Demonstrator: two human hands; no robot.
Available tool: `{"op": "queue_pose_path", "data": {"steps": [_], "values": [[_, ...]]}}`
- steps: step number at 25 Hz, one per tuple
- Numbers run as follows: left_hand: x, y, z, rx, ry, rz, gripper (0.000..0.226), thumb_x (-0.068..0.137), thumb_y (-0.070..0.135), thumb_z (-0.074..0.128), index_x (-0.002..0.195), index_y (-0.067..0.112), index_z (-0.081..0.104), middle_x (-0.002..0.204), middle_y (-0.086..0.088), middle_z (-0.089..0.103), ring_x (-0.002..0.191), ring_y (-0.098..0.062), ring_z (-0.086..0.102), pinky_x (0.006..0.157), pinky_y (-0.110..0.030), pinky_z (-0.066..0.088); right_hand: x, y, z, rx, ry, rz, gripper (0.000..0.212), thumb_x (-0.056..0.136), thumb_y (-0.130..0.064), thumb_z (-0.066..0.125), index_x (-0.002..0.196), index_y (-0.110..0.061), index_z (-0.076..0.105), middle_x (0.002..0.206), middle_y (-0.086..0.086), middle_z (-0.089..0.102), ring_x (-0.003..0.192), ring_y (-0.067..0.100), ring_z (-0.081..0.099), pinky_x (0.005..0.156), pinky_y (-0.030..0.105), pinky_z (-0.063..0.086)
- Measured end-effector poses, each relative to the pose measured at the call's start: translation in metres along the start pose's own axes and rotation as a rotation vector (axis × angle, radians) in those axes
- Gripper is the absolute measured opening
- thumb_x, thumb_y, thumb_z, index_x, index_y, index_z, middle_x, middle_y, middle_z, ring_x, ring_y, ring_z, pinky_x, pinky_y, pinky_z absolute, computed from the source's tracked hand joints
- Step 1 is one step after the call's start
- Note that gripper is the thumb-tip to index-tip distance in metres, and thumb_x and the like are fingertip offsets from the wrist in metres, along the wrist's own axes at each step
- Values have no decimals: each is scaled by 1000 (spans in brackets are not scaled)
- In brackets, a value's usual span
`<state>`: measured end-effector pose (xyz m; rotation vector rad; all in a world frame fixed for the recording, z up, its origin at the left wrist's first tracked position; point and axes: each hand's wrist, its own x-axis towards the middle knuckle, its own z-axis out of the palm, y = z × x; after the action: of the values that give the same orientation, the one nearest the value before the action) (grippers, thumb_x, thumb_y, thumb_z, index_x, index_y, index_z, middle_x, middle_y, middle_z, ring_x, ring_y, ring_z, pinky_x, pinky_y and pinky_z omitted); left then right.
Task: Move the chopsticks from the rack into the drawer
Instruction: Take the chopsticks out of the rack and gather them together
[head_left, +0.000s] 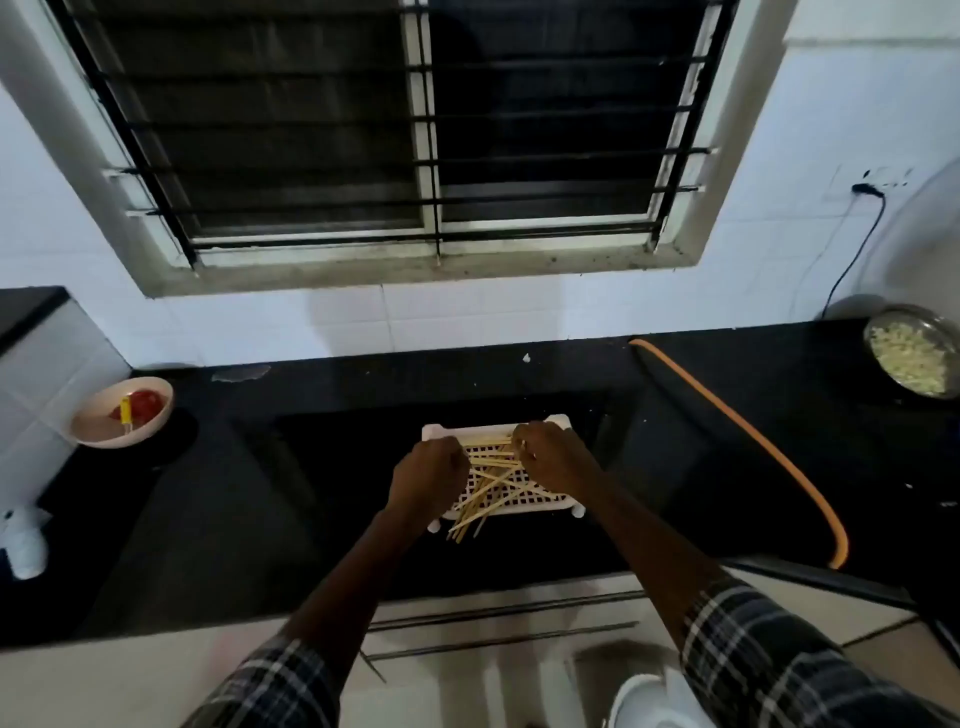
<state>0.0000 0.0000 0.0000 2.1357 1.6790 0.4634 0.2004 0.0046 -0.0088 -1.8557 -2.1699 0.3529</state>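
A white slotted rack stands on the black counter in front of me. Several pale wooden chopsticks lie loosely crossed on it, some poking over its near left edge. My left hand rests curled over the rack's left side, its fingers closed around the ends of chopsticks at the far part of the rack. My right hand is over the right side, fingertips pinching the other ends of the same bunch. Below the counter edge are the metal handles of the drawers, which look closed.
A pink bowl with red items sits at the counter's left. A steel dish of chopped food is at the far right. An orange hose curves across the right counter. A white fitting is at the left edge.
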Motion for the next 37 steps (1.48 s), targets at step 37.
{"op": "queue_pose_path", "data": {"steps": [37], "values": [[33,-2,72,-1623,236,-848,32,100,15,37,72,7,50,58,-12,57,45,-19,61,41,-20,47,37,-21,50,119,-186,-104,25,92,-41,46,102,-22,60,106,5,62,96,26,61,80,44,51]]}}
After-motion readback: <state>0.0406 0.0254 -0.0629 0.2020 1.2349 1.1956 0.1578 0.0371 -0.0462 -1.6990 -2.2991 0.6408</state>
